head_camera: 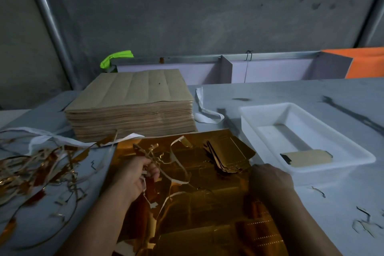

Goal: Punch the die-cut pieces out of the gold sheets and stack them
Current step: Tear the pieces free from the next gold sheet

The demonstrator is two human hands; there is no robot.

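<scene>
Gripping scrap strips (154,159) to tear them off, the left hand (133,174) curls tight — the right hand (270,178), fingers hidden, likely pins the gold sheet (207,197) at six o'clock; punched pieces (226,156) sit at one.

Left hand (133,174), right hand (270,180), bare forearms

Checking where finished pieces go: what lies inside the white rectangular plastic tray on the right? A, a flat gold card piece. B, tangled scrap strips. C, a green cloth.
A: a flat gold card piece lies at the near end of the white rectangular plastic tray.
</scene>
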